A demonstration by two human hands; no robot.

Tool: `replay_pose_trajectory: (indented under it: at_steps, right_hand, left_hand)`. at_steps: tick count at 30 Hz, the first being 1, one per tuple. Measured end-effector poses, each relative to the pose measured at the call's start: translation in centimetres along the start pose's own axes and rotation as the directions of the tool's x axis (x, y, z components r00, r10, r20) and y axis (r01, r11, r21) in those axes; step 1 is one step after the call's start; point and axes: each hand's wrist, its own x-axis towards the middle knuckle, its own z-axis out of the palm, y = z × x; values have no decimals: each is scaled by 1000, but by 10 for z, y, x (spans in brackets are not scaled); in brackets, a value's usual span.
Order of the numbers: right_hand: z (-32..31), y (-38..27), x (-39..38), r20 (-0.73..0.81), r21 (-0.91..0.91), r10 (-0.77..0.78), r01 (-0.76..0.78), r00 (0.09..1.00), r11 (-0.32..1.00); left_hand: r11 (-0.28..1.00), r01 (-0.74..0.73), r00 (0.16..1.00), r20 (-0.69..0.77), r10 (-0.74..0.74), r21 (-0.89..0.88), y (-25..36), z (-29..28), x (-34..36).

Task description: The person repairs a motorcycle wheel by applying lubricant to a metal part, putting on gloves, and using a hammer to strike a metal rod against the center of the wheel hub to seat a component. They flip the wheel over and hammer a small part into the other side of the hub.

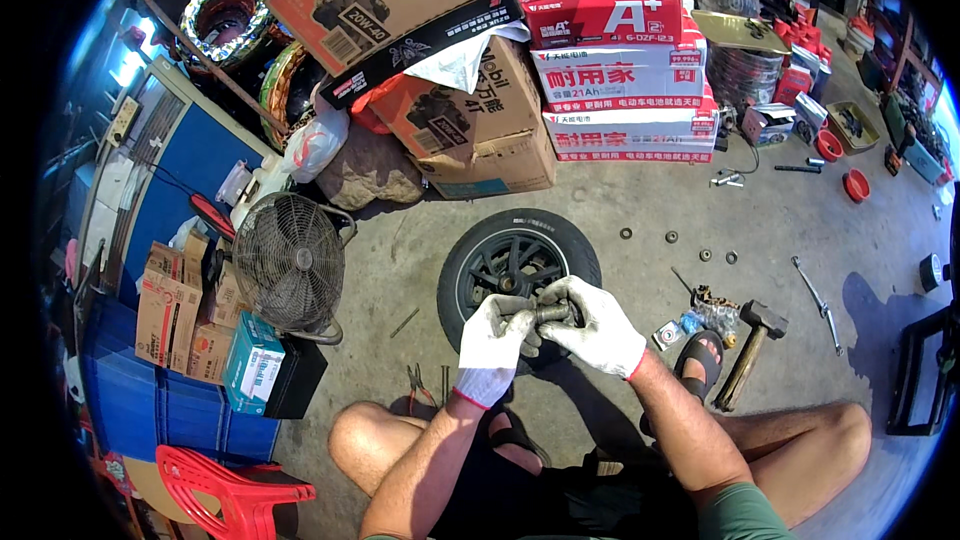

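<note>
Both my hands wear white work gloves and meet over a wheel [578,245] with a black tyre and dark spokes, lying flat on the floor. Between them is a short, dark, cylindrical metal part [552,313] with a ridged surface. My left hand [495,333] pinches its left end, fingers closed. From the other side, my right hand [598,326] has its fingers wrapped round the right end. My gloves cover much of the part, so its exact kind is unclear. The near side of the wheel is hidden behind my hands.
To the right lie several metal rings [671,237], a hammer [740,370], a wrench [818,302] and a small plastic bag [716,316]. Pliers [420,388] and a thin rod [405,323] are at left. A fan [290,262] and stacked boxes [630,130] stand beyond.
</note>
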Motion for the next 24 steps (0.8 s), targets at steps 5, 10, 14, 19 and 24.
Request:
replay_pose_trajectory:
  at_steps: [5,10,14,19,24]
  right_hand:
    - [-1,-2,-1,-8,40,-19,19,1000,999]
    - [-2,2,0,9,-12,-95,95,995,995]
    - [-3,-1,-1,25,-5,-54,54,998,999]
    - [-6,-6,2,69,-6,22,-21,997,1000]
    - [-10,1,1,93,-5,-36,36,995,999]
  left_hand:
    - [1000,12,999,33,-12,0,2,1,1]
    - [998,61,996,62,-59,-32,1,-3,1]
    - [999,42,997,64,-42,0,1,-1,2]
    - [1000,22,999,49,-22,7,-1,1,2]
    - [980,174,983,79,-166,-95,-3,-4,3]
